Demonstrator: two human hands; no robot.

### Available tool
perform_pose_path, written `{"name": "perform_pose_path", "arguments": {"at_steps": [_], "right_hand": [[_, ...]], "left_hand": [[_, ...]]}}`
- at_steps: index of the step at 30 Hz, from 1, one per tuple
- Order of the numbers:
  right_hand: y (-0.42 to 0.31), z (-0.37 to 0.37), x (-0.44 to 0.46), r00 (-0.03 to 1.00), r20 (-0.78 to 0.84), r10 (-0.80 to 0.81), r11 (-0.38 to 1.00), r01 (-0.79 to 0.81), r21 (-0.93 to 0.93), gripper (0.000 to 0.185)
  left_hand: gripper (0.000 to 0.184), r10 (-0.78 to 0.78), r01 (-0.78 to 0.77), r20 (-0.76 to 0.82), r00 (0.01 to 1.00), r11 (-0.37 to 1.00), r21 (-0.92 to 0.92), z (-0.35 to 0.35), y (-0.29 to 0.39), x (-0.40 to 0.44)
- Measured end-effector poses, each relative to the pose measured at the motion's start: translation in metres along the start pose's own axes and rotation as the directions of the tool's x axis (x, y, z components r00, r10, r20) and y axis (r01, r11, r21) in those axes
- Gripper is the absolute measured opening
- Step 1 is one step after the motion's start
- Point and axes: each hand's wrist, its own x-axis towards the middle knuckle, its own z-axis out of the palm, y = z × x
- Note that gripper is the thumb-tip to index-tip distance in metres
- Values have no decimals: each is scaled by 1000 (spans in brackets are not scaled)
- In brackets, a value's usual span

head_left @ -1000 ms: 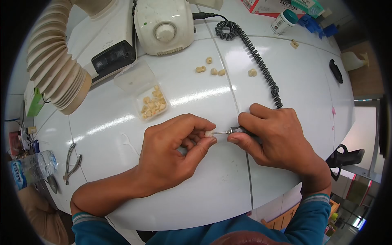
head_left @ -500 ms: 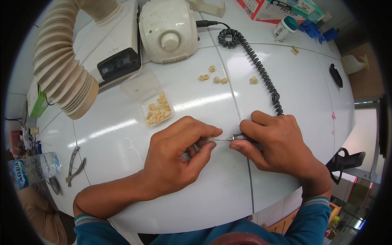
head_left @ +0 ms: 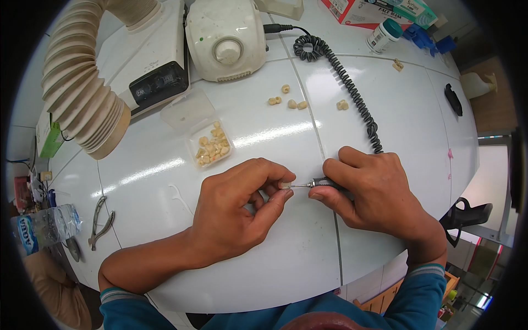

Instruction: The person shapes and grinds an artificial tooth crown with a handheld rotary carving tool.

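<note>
1 left hand (head_left: pixel 234 206), ctr of frame, fingers drawn in narrow, pinching 1 small pale pc (head_left: pixel 284 186) btwn thumb & index. 1 right hand (head_left: pixel 374 190), right of ctr, closed round 1 dark handpiece (head_left: pixel 323 182); its 1 thin metal bit (head_left: pixel 300 186) pts left & reaches the pc, exact contact too small to tell. pc is approx mid-frame, above the white desk (head_left: pixel 275 269).

upper ctr: 5 loose tooth-like pcs (head_left: pixel 292 104), as 1 + 2 + 2. right of those, 1 small clump (head_left: pixel 342 104), can't tell if 1 pc or 2. left of ctr: 1 clear box (head_left: pixel 197 160), lid open, many similar pcs inside, overlapping, no exact ct.

1 coiled cable (head_left: pixel 352 88) runs from upper ctr down behind the right hand. top: 1 control unit (head_left: pixel 206 27) w/ 1 knob (head_left: pixel 227 52). upper left: 1 ribbed hose (head_left: pixel 74 71). left edge: 1 pliers (head_left: pixel 94 240), 1 bottle (head_left: pixel 49 225). upper right: 1 jar (head_left: pixel 380 40) w/ green cap.
</note>
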Motion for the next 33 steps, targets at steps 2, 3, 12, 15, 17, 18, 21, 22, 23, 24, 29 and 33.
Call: {"name": "perform_pose_path", "arguments": {"at_steps": [2,3,12,15,17,18,21,22,23,24,29,33], "right_hand": [[0,0,0,1000,3,1,1000,-1,-3,46],[0,0,0,1000,-1,-1,1000,1,-6,46],[-3,6,-1,998,-54,-16,999,14,-37,44],[-2,6,-2,998,-55,-16,999,13,-43,44],[-2,5,-1,999,-50,-14,999,12,-44,44],[-2,5,-1,999,-45,-13,999,11,-44,45],[-2,4,-1,999,-31,-9,999,7,-46,45],[-2,3,-1,1000,-28,-8,999,6,-46,45],[-2,3,-1,1000,-25,-7,999,6,-47,45],[-2,3,-1,1000,-29,-8,999,6,-46,45],[-2,1,-1,1000,-18,2,999,-3,-39,44],[0,2,-1,999,-35,3,1000,-3,-1,44]], "left_hand": [[19,-5,5,6,1000,1000,7,-1,0,0],[19,-5,5,2,1000,1000,4,0,0,0],[19,-29,29,-10,1000,1000,-2,1,0,0],[21,-38,38,4,999,999,8,1,0,0],[21,-52,52,6,999,999,10,0,1,0],[21,-50,50,8,999,999,10,0,1,1],[21,-44,44,11,999,999,11,0,1,1],[21,-42,42,13,999,999,12,0,1,1],[21,-40,40,14,999,999,12,0,1,1],[21,-40,40,15,999,999,13,0,1,1],[22,-23,24,-4,1000,1000,19,0,-1,-1],[23,-56,56,-24,998,998,-13,1,-3,-2]]}}
